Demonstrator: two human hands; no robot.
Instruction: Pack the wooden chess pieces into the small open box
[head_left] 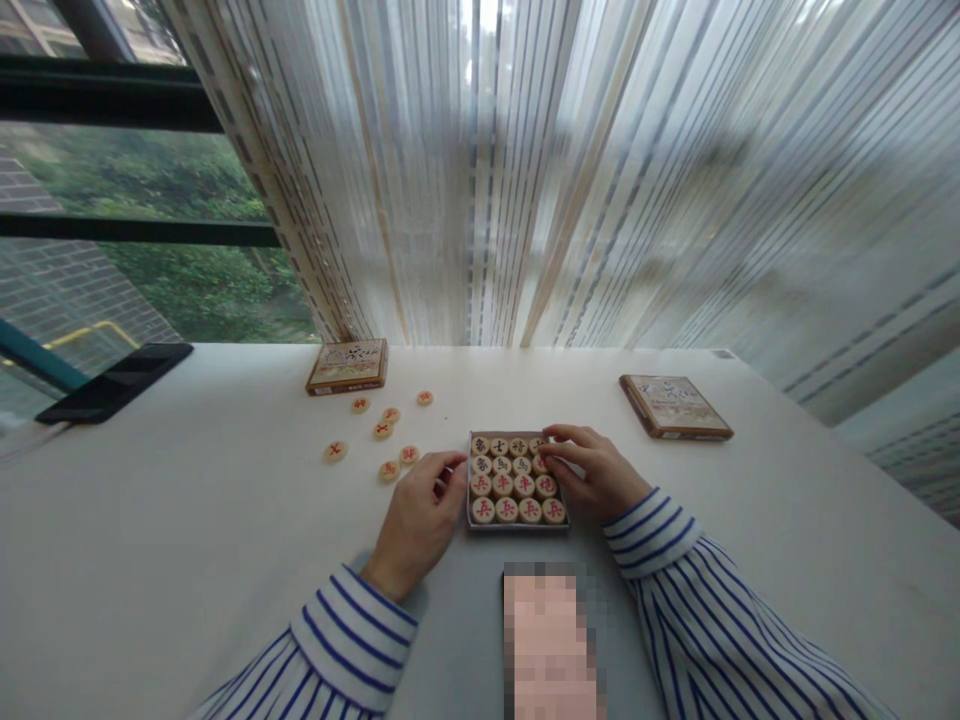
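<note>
A shallow square box (519, 529) holds rows of round wooden Chinese chess pieces, some with black characters and some with red. My left hand (421, 515) is closed at the left wall of the box, its curled fingers and thumb against the edge. At the opposite side, my right hand (596, 472) has its fingertips on a red-marked chess piece (539, 465) by the right wall in the second row from the back. Its index finger reaches over the back right corner and partly covers a piece there. Several loose red-marked pieces (409, 455) lie on the table left of the box.
On the white table (225, 520), one flat decorated box (347, 366) lies at the back left and another (675, 406) at the right. A black phone (116, 382) rests at the far left. A pixelated upright shape (551, 645) is in front. Curtains hang behind.
</note>
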